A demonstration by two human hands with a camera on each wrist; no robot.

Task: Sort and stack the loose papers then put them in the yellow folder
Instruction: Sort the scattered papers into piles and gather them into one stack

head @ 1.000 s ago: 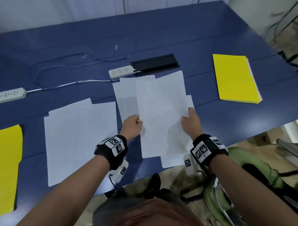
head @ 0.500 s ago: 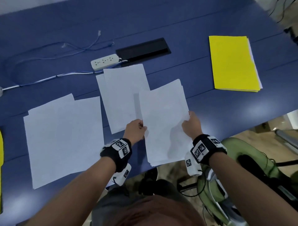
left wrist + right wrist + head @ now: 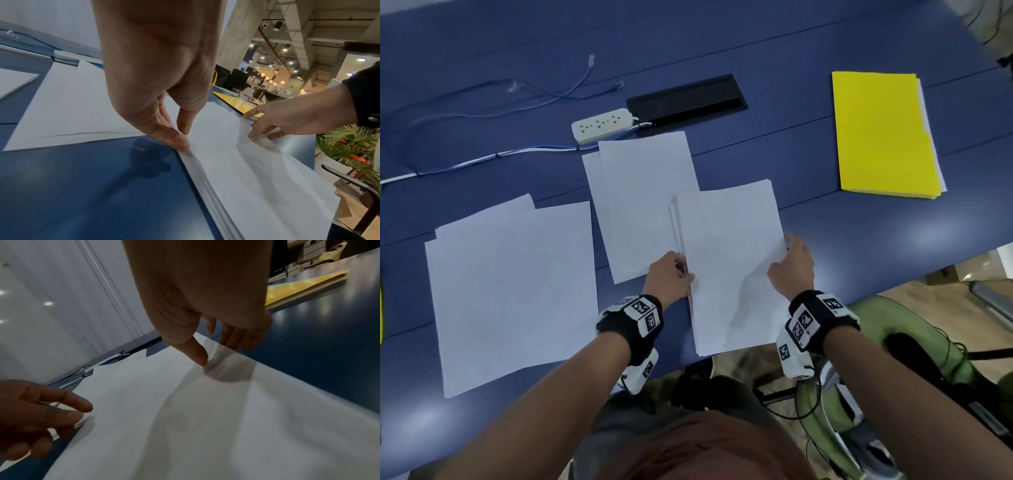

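Now left hand and right hand pinch paper stack edges, each grip clamped

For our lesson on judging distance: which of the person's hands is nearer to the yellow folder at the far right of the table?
Right. The right hand grips the paper stack's right edge, the side facing the yellow folder; the left hand holds the stack's opposite edge.

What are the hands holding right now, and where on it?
Both hold the paper stack. The left hand pinches its left long edge, and the right hand pinches the right long edge, thumb on top, fingers under it.
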